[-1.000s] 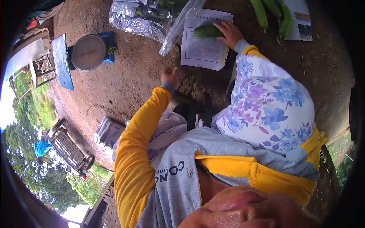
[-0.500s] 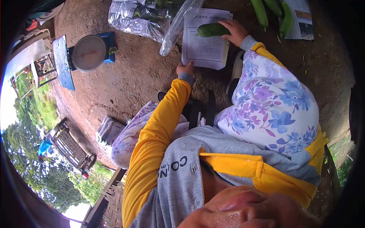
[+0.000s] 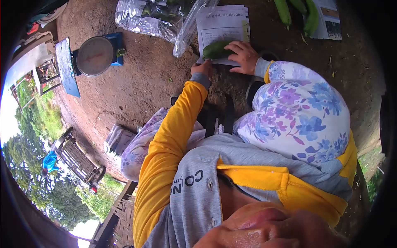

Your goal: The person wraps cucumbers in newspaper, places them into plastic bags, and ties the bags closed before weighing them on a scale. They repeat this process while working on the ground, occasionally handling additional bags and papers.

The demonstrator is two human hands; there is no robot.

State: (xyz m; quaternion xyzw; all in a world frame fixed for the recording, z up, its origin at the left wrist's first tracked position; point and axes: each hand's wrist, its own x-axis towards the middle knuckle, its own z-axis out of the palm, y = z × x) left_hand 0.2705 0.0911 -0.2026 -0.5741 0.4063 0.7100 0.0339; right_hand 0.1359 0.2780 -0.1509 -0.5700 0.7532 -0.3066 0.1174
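Observation:
A dark green cucumber (image 3: 216, 49) lies crosswise on the near part of a printed paper sheet (image 3: 219, 27) on the ground. My left hand (image 3: 202, 69) is closed on the sheet's near left edge, its fingertips close to the cucumber's left end. My right hand (image 3: 245, 58) rests on the cucumber's right end with curved fingers, while its thumb sits lower, by the sheet's near edge. The fingers partly cover that end of the cucumber.
A clear plastic bag (image 3: 155, 20) of wrapped bundles lies beyond the sheet. Several long green vegetables (image 3: 283, 12) and more printed paper (image 3: 329, 25) are at right. A blue scale with a round pan (image 3: 95, 56) stands left. Farther off are a cart (image 3: 78, 159) and a person in blue (image 3: 50, 162).
My right hand has brought the cucumber toward me and slightly left, down to the sheet's near edge. That edge now shows closer to the cucumber. My left hand stays nearly in place.

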